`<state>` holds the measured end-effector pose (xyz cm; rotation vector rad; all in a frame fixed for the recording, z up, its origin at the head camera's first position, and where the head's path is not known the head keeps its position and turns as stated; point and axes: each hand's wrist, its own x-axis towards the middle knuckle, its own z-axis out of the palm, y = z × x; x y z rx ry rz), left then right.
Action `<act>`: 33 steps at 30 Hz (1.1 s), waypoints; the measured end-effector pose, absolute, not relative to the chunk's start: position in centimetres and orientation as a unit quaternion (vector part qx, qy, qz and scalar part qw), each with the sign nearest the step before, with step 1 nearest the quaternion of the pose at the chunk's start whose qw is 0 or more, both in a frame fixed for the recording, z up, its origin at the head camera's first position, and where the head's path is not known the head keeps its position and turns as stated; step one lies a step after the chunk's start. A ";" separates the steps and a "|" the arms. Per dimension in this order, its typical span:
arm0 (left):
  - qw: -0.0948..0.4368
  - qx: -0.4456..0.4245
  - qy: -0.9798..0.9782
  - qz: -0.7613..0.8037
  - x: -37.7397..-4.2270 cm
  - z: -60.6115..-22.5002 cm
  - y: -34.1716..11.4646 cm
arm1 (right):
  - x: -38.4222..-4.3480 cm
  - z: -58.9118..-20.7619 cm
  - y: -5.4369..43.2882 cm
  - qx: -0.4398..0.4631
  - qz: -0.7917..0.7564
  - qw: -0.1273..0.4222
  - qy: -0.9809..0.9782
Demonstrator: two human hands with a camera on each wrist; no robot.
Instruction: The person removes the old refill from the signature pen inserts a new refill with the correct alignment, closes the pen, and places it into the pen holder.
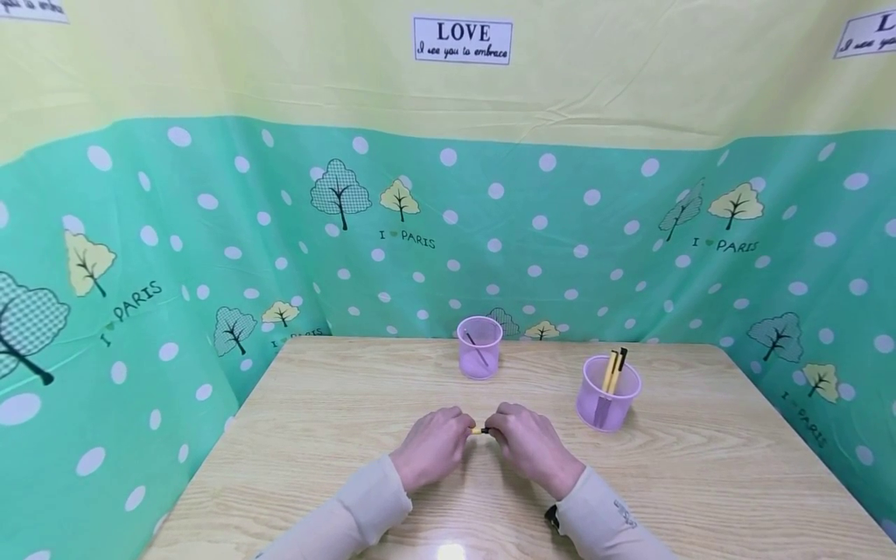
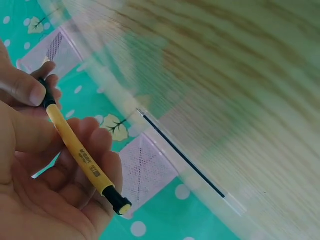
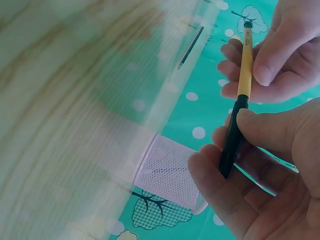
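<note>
One creased fabric curtain (image 1: 448,101), pale yellow above and green with white dots below, hangs behind and beside the tabletop (image 1: 336,404), which has a light wood grain. Two forearms in pale sleeves (image 1: 367,498) angle inward from the near side, bringing the hands close together, knuckles uppermost. The left hand (image 1: 435,445) is partly closed, its thumb and fingers around the yellow barrel of a slender pen (image 2: 80,150); the right hand (image 1: 532,447) pinches the pen's black end between thumb and fingers, its other fingers loosely bent. Beyond them stand two round lilac mesh cups: the right cup (image 1: 619,416) holds leaning yellow-and-black pens (image 1: 614,373), and the far cup (image 1: 467,364) has one thin dark stick (image 1: 479,351) slanting inside. The held pen is smooth and cylindrical, bridging the gap between the hands. A thinner, straight refill (image 2: 182,154), dark with a clear end, shows against the tabletop in the left wrist view.
</note>
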<state>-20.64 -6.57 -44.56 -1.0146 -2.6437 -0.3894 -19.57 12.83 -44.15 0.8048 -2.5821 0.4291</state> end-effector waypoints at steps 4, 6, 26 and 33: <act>0.139 -0.353 -0.917 -0.125 -20.7 -44.5 -6.5 | -19.6 -44.1 12.8 0.285 0.154 0.198 -0.925; 0.137 -0.353 -0.918 -0.120 -20.7 -44.5 -6.4 | -19.6 -44.1 12.8 0.285 0.156 0.195 -0.926; 0.177 -0.350 -0.910 -0.134 -20.4 -44.5 -6.5 | -19.5 -44.1 12.8 0.286 0.158 0.190 -0.926; 0.171 -0.344 -0.913 -0.137 -20.3 -44.4 -6.5 | -19.5 -44.1 12.8 0.288 0.159 0.186 -0.926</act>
